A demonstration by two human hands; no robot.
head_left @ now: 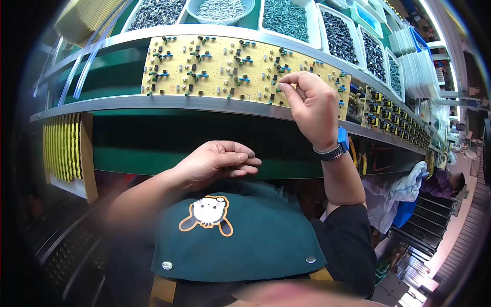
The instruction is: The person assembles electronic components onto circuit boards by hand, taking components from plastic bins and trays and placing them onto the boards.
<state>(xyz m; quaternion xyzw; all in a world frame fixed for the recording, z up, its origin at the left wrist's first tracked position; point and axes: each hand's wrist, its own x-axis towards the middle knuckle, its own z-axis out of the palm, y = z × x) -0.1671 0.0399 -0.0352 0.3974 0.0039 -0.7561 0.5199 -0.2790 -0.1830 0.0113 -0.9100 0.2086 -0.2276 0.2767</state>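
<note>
Step in hand, as I read it: seating a small part into the yellow board (204,64) on the conveyor rail (153,102).

Right hand (309,102) is up at the board's right end, thumb and forefinger pinched shut over the near edge. Presumably a tiny component between them, but it's too small to make out. Blue-cased watch (338,146) on that wrist.

Left hand (220,161) sits low, below the rail, palm up, fingers loosely curled. Looks cupped as if for spare parts; can't tell if any are in it.

The board is already dotted with blue and black parts. More boards (388,117) run off to the right along the same rail.

Next move likely calls for fine lead alignment over the holes, then a straight push down. Neighbouring parts crowd the spot, so little finger room.

Around: bins (340,36) of loose components behind the board, a stack of yellow strips (61,146) lower left, another person (450,181) seated far right. Nothing blocks the reach.
</note>
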